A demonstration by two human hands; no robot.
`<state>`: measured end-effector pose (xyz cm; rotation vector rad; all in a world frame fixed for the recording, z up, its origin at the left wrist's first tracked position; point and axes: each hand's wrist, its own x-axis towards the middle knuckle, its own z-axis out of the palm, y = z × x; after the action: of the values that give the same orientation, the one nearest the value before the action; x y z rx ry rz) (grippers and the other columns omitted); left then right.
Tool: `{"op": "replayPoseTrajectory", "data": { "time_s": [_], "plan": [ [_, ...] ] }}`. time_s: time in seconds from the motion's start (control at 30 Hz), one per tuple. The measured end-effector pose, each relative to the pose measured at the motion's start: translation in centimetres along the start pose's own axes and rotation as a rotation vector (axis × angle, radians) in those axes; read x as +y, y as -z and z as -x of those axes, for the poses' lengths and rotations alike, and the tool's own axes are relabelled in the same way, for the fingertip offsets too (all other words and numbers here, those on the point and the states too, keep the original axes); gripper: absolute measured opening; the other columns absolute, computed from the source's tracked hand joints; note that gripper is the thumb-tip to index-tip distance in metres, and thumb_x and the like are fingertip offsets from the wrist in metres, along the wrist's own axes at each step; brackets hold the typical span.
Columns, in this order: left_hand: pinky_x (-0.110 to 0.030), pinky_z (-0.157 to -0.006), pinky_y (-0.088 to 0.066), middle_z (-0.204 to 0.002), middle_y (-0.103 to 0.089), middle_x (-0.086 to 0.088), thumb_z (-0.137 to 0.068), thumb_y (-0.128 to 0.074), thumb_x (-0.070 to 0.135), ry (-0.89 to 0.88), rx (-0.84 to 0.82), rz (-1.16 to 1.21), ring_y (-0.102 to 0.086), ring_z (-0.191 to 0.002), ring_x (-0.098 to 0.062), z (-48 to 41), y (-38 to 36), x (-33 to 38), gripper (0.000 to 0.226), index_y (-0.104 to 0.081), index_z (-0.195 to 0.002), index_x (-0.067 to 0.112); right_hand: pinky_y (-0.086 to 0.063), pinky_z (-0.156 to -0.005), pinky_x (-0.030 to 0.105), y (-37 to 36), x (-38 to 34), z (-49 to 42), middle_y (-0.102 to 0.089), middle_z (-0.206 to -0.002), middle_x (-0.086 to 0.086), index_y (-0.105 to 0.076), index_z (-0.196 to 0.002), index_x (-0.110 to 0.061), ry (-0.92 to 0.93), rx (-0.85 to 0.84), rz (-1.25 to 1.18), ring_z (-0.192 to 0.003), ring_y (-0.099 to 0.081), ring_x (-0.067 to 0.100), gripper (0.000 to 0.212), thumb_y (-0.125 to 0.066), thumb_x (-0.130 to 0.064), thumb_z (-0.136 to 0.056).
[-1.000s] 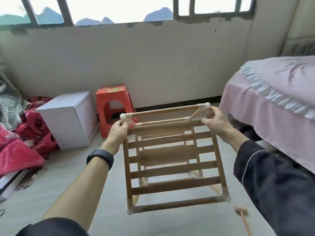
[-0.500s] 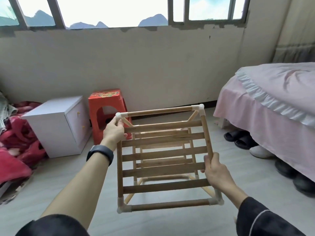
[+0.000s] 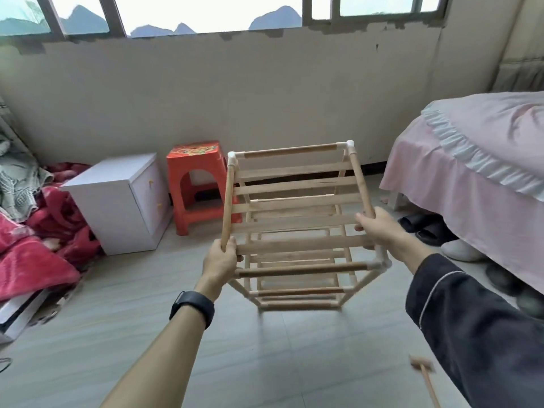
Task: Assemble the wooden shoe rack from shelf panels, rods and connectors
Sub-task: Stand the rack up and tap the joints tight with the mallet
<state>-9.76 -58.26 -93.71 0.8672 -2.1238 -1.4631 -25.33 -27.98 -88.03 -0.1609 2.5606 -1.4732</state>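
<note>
The wooden shoe rack [image 3: 297, 206], slatted shelves joined by rods and white corner connectors, is held up in the air in front of me, above the tiled floor. My left hand [image 3: 219, 262] grips the lower end of the rack's left side rod. My right hand [image 3: 378, 228] grips the right side rod just above the near right connector [image 3: 381, 263]. The far connectors [image 3: 349, 144] point toward the wall. More shelf layers show through the slats below.
A small wooden mallet [image 3: 424, 372] lies on the floor at lower right. A red plastic stool [image 3: 194, 184] and a white cabinet [image 3: 123, 201] stand by the wall. Red bedding [image 3: 32, 254] is piled at left. A pink bed [image 3: 477, 172] with shoes [image 3: 424, 228] under it fills the right.
My left hand slid from the rack's far left corner down to the near end of the left rod. The rack tipped, so its lower shelves now show beneath.
</note>
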Motion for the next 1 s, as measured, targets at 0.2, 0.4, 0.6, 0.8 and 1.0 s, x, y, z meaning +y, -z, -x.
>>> {"op": "replayPoseTrajectory", "data": {
  "time_s": [0.2, 0.4, 0.6, 0.8, 1.0],
  "plan": [
    [-0.045, -0.083, -0.058, -0.091, -0.067, -0.002, -0.104, -0.044, 0.044, 0.006, 0.094, -0.031, -0.065, -0.087, -0.023, -1.8, -1.3, 4.1, 0.031, -0.06, -0.106, 0.018, -0.047, -0.086, 0.041, 1.0, 1.4, 1.4, -0.065, -0.114, 0.004, -0.039, -0.15, -0.021, 0.19, 0.101, 0.036, -0.101, -0.06, 0.02, 0.043, -0.038, -0.033, -0.108],
    [-0.03, -0.055, -0.056, -0.087, -0.065, -0.004, -0.102, -0.055, 0.023, -0.022, -0.032, 0.108, -0.064, -0.065, -0.018, -3.2, -0.6, 4.7, 0.017, -0.063, -0.111, 0.011, -0.055, -0.074, 0.035, 1.2, 0.5, -0.7, -0.063, -0.1, 0.004, -0.049, -0.135, -0.014, 0.146, 0.081, -0.05, -0.088, -0.069, 0.022, 0.033, -0.04, -0.031, -0.108],
    [-0.028, -0.054, -0.058, -0.087, -0.058, -0.007, -0.102, -0.058, 0.02, -0.008, -0.128, 0.113, -0.057, -0.065, -0.016, -7.9, -1.3, 5.7, 0.025, -0.057, -0.12, 0.003, -0.061, -0.063, 0.03, 1.1, -1.9, -6.1, -0.053, -0.127, 0.013, -0.033, -0.155, -0.02, 0.073, -0.074, -0.093, -0.093, -0.072, 0.028, 0.057, -0.047, -0.005, -0.101],
    [-0.036, -0.061, -0.061, -0.117, -0.063, -0.012, -0.095, -0.068, 0.014, 0.117, -0.387, 0.124, -0.076, -0.084, -0.031, -14.5, -0.6, 7.5, 0.063, -0.036, -0.149, 0.013, -0.062, -0.063, 0.034, 0.8, -3.4, -12.4, -0.052, -0.116, 0.019, -0.047, -0.13, -0.019, 0.026, -0.199, -0.069, -0.097, -0.065, 0.033, 0.049, -0.048, 0.011, -0.092],
    [-0.026, -0.054, -0.042, -0.079, -0.062, 0.0, -0.099, -0.059, 0.039, 0.002, -0.1, -0.371, -0.058, -0.066, -0.014, -20.2, -4.0, 9.4, 0.027, -0.063, -0.099, 0.012, -0.056, -0.059, 0.023, -0.3, -3.6, -16.7, -0.058, -0.118, 0.009, -0.056, -0.11, -0.029, 0.076, -0.174, -0.17, -0.097, -0.064, 0.029, 0.052, -0.049, 0.017, -0.088]
  ]
}}
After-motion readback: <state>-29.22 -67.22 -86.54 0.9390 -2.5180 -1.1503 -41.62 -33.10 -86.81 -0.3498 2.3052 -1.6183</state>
